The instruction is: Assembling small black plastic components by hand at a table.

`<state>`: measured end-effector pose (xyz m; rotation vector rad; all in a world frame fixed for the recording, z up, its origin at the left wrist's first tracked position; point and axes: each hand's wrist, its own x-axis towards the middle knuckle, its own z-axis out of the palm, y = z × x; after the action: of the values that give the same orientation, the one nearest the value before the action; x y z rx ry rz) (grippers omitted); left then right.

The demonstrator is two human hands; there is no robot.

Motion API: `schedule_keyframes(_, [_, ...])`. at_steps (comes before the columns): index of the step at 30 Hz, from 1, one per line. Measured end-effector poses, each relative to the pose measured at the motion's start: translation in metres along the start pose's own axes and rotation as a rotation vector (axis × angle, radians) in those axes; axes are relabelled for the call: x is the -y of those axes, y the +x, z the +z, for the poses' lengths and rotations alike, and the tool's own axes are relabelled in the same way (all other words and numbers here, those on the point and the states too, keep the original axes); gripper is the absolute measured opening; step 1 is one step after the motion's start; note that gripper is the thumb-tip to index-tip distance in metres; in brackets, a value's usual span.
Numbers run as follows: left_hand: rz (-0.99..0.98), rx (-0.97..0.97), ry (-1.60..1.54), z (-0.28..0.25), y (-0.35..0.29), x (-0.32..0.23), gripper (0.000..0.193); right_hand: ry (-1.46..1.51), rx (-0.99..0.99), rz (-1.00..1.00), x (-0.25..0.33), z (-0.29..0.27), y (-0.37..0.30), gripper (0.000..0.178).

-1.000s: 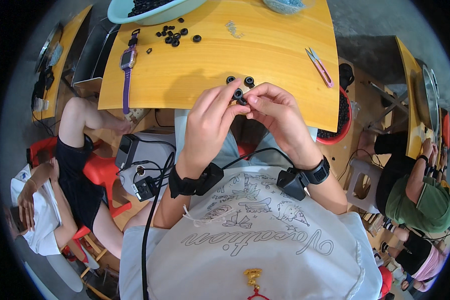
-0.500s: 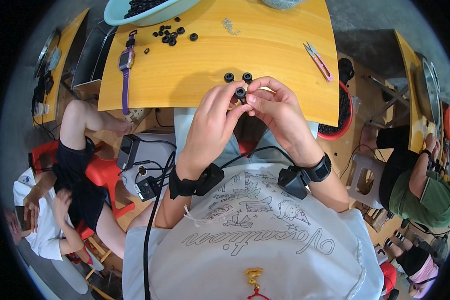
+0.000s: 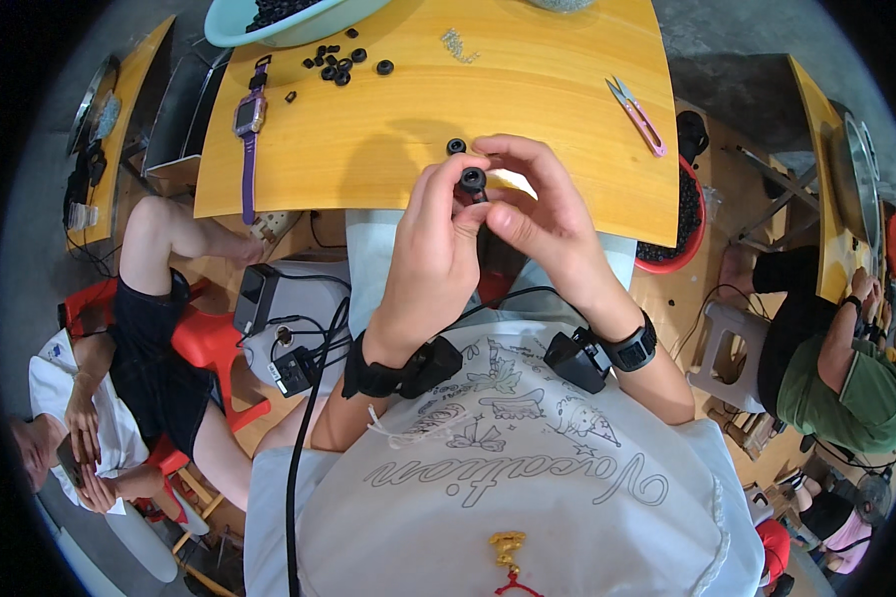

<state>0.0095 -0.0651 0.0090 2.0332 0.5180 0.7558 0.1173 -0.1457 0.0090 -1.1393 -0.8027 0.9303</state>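
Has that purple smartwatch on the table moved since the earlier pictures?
No. The purple smartwatch lies in the same spot by the near-left corner of the yellow table; only the view shifted slightly.

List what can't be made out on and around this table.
Head view:
Black ring-like piece: full shape, hidden by the left hand.
Right hand: contact with that piece, obscured by fingers.
Aqua basin: far side, cut off by the top edge.
Tiny pale pieces: too small to identify.
Red basin: left part, beneath the tabletop.
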Motion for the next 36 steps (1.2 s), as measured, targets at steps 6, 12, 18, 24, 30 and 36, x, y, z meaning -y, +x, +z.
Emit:
schedule_keyframes(6, [-0.278,0.102,-0.491,0.004,0.000,-0.011,0.030,0.082,0.140,-0.089,0.001,0.003,0.002,0.069])
schedule_keyframes(12, [-0.166,0.139,-0.583,0.000,0.000,-0.018,0.028,0.254,0.067,-0.149,0.012,0.018,-0.003,0.057])
schedule_keyframes(18, [-0.053,0.072,-0.393,0.001,-0.002,-0.023,0.030,0.246,0.068,-0.154,0.016,0.021,-0.002,0.048])
schedule_keyframes(24, [-0.007,0.008,-0.344,0.007,0.002,-0.031,0.031,0.256,0.019,-0.206,0.013,0.021,-0.001,0.049])
schedule_keyframes(30, [-0.036,-0.017,-0.403,0.010,0.004,-0.031,0.032,0.097,-0.058,-0.186,0.017,0.023,-0.003,0.070])
schedule_keyframes(36, [-0.057,-0.022,-0.643,0.014,0.006,-0.021,0.031,0.012,-0.110,-0.327,0.012,0.012,0.000,0.054])
